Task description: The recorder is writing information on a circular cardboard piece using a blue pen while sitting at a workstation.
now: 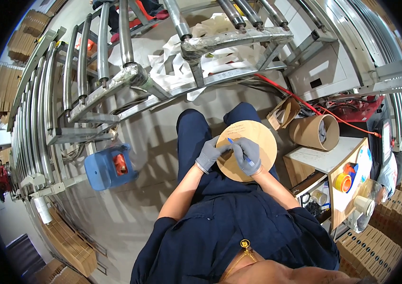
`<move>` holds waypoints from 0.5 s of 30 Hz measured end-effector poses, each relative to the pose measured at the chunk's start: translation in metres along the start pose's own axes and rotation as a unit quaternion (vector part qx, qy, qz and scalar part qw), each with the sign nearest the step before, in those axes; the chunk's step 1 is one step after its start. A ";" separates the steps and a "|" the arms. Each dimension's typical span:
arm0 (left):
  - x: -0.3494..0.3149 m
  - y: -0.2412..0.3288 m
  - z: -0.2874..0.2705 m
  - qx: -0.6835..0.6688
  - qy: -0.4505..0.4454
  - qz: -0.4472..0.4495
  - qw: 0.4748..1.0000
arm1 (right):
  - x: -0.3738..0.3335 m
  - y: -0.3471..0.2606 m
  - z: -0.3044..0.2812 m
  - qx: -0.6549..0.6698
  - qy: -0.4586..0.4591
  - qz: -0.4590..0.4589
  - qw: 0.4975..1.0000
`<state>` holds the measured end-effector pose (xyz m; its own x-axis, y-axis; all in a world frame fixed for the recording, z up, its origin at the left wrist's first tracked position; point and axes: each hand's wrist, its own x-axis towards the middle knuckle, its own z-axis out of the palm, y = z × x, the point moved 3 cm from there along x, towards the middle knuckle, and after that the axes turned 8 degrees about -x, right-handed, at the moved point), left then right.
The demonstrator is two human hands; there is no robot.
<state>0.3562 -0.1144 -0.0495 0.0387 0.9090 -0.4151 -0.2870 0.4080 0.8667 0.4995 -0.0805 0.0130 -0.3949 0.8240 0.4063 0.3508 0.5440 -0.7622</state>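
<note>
A round tan disc (258, 135), which looks like cardboard or wood, rests across my thighs with a few handwritten lines near its far edge. Over it, my right hand (247, 155) in a grey glove has its fingers closed around a blue pen (230, 140). Also gloved in grey, my left hand (210, 154) is at the disc's left side, its fingers drawn together close to the right fingertips. What those left fingers pinch, if anything, is hidden.
A blue plastic stool (108, 171) holding a red-orange item stands left. Metal roller frames (239, 41) cross ahead, with white scraps beneath. At right are a cardboard tube (312, 132) and a small cabinet (324, 151) carrying tape rolls (343, 182). Stacked cartons (371, 251) stand lower right.
</note>
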 end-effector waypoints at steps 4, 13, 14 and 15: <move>-0.001 -0.001 0.000 0.000 0.005 0.001 1.000 | -0.001 0.001 0.001 -0.006 -0.002 0.002 1.000; 0.000 -0.002 -0.001 0.012 0.004 0.007 1.000 | 0.000 -0.001 0.001 -0.002 -0.001 -0.009 1.000; 0.000 -0.003 -0.001 0.009 0.004 0.003 1.000 | 0.000 0.000 0.002 -0.005 -0.003 -0.010 1.000; 0.000 -0.004 -0.001 0.009 0.005 0.002 1.000 | 0.000 0.000 0.002 -0.009 -0.005 -0.011 1.000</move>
<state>0.3561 -0.1160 -0.0536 0.0287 0.9102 -0.4132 -0.2694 0.4051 0.8737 0.4976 -0.0809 0.0115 -0.4106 0.8102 0.4183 0.3573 0.5651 -0.7437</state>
